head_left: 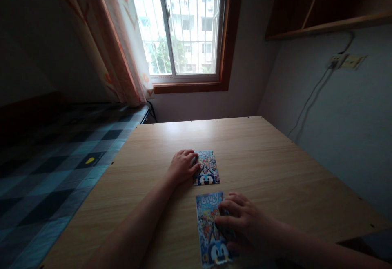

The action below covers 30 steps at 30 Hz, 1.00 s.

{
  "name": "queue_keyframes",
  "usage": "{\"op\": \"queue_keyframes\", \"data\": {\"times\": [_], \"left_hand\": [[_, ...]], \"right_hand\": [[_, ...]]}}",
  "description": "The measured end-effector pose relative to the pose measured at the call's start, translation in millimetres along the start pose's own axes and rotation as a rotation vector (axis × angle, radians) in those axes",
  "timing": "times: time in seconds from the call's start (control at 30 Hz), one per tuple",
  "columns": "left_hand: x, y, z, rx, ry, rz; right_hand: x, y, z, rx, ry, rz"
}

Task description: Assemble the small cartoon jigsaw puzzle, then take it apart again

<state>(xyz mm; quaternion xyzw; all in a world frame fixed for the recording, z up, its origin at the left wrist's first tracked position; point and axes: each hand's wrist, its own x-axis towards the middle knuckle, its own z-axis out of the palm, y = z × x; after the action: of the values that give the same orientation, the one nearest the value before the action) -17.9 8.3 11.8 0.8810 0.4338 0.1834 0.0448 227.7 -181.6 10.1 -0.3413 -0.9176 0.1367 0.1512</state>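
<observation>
Two colourful printed picture cards lie one behind the other over the wooden table. The far picture card (208, 169) shows a crowd of small figures and a blue cartoon dog's face at its bottom edge. My left hand (183, 165) rests on its left side, fingers spread and thumb apart on the surface. Nearer to me is a matching picture card (206, 220) with the title "BLUEY" across its top. My right hand (240, 218) grips its right side, fingers over the front; the thumb is dim and partly hidden. The card's lower right is covered by that hand.
The wooden table (245, 154) reaches toward a barred window (196, 28). A bed with a checked cover (101, 138) stands along the left. On the right wall, a cable (309, 99) hangs from a socket (346, 61) below a shelf (330, 24).
</observation>
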Motion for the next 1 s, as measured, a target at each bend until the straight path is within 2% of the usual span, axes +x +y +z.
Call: {"op": "queue_keyframes", "data": {"times": [0.13, 0.23, 0.3, 0.4, 0.5, 0.6, 0.67, 0.77, 0.87, 1.0], "left_hand": [[2, -6, 3.9, -0.047, 0.052, -0.019], [4, -11, 8.5, -0.049, 0.117, -0.125], [6, -13, 9.7, -0.023, 0.135, -0.178], [8, -9, 7.7, 0.049, 0.134, -0.226], [13, -1, 4.3, 0.142, 0.141, -0.305], [21, 6, 3.8, 0.216, 0.135, -0.364], [25, 8, 5.1, 0.237, 0.138, -0.383], [27, 6, 7.1, 0.235, 0.153, -0.378], [25, 2, 6.7, 0.217, 0.162, -0.375], [24, -2, 3.7, 0.181, 0.153, -0.373]], "right_hand": [[-3, 3, 3, -0.048, 0.041, -0.004], [1, 19, -2, -0.094, 0.142, 0.064], [9, 39, -8, -0.066, 0.180, 0.116], [31, 82, -14, 0.047, 0.299, 0.226], [62, 127, -12, 0.304, 0.442, 0.393], [94, 157, -6, 0.477, 0.560, 0.528], [112, 165, -5, 0.440, 0.546, 0.549], [129, 164, -6, 0.225, 0.483, 0.594], [134, 159, -6, 0.046, 0.459, 0.570], [131, 157, -5, -0.013, 0.453, 0.533]]}}
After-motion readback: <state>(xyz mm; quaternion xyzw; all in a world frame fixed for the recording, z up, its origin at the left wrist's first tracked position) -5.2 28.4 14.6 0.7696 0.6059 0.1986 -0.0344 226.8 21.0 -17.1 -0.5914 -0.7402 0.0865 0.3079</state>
